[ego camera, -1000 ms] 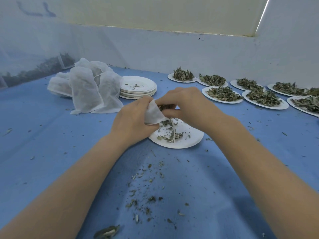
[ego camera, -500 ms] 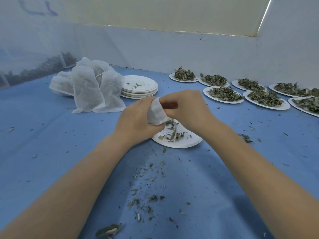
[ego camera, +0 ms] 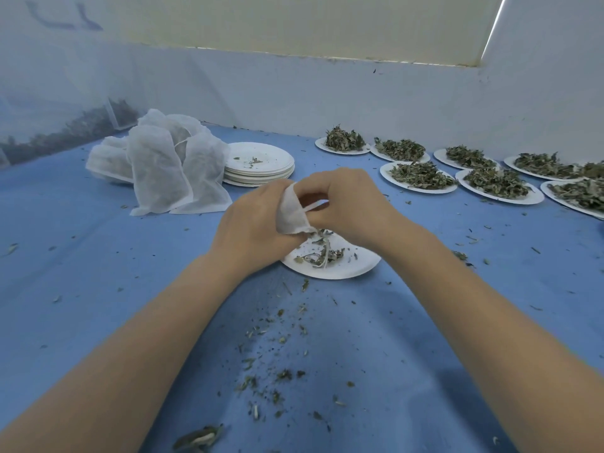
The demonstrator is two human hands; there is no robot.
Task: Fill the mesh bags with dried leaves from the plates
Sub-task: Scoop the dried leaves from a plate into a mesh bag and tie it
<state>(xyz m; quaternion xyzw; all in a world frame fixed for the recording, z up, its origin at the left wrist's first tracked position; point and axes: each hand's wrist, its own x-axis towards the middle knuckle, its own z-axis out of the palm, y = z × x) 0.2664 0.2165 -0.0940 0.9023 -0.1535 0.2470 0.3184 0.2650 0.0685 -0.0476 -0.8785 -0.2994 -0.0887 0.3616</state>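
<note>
Both hands have lifted slightly; the left hand (ego camera: 251, 223) grips the mesh bag (ego camera: 292, 212), the right hand (ego camera: 346, 197) pinches its drawstring (ego camera: 312, 206). Pull toward three o'clock, above the plate (ego camera: 356, 268).

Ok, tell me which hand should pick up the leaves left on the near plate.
Right. The left hand grips the mesh bag; the right hand is at its mouth, directly above the leaves.

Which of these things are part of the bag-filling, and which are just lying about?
In use: left hand and right hand gripping the small mesh bag; near plate of leftover leaves; full plates; pile of mesh bags.

Lying about: stack of emptied plates; leaf crumbs on the blue cloth.
</note>
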